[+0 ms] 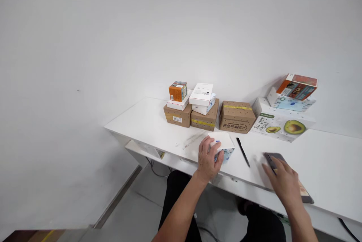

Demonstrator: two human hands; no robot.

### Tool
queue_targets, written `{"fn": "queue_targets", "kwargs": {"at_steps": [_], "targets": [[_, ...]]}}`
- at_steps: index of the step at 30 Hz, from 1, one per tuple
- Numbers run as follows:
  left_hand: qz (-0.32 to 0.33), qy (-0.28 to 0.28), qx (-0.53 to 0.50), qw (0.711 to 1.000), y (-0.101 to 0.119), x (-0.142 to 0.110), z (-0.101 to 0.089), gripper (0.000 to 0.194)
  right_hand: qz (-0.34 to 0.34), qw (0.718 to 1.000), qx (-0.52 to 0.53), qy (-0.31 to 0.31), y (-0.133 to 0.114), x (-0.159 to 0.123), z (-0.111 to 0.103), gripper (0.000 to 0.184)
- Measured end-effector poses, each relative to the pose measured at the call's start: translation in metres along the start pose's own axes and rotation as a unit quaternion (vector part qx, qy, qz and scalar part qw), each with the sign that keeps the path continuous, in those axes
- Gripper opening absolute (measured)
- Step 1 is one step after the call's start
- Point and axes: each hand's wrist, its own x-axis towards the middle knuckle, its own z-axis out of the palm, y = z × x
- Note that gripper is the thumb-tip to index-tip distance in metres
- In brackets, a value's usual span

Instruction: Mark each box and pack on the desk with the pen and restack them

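Note:
My left hand [208,159] grips the near left side of a small white box [223,144] with a blue pattern on its front, which rests on the white table [147,125]. My right hand [284,181] lies flat, fingers stretched out, on a dark grey flat object [273,157] near the table's front edge. A black pen [243,152] lies on the table between the two hands.
Along the wall stand several boxes: an orange box [178,91] on a stack of white and brown cartons, a brown carton with yellow tape [236,117], a white avocado box [278,124], and a tilted orange box [296,86] on top at right.

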Motion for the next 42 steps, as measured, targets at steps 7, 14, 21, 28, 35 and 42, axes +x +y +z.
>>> {"fn": "queue_targets", "kwargs": {"at_steps": [7, 14, 21, 28, 35, 42], "targets": [[-0.264, -0.049, -0.247, 0.931, -0.023, -0.032, 0.013, 0.099, -0.090, 0.931, 0.301, -0.187, -0.096, -0.021, 0.004, 0.054], [-0.330, -0.081, -0.349, 0.873, -0.045, -0.028, 0.003, 0.094, -0.105, 0.921, 0.332, -0.173, -0.107, 0.007, 0.014, 0.042], [-0.321, -0.070, 0.094, 0.940, -0.059, 0.004, -0.046, 0.074, -0.175, 0.979, 0.045, 0.100, -0.109, 0.089, 0.003, 0.046], [-0.298, -0.147, 0.307, 0.892, -0.081, 0.023, -0.065, 0.048, -0.123, 0.988, -0.096, 0.009, -0.119, 0.140, 0.021, 0.060], [-0.146, 0.010, 0.230, 0.962, -0.066, 0.011, -0.048, 0.040, -0.136, 0.986, -0.091, 0.030, -0.107, 0.112, 0.027, 0.056], [-0.310, -0.135, -0.225, 0.914, -0.034, 0.036, 0.035, 0.054, -0.155, 0.981, 0.050, 0.101, -0.090, 0.076, 0.032, 0.043]]}}
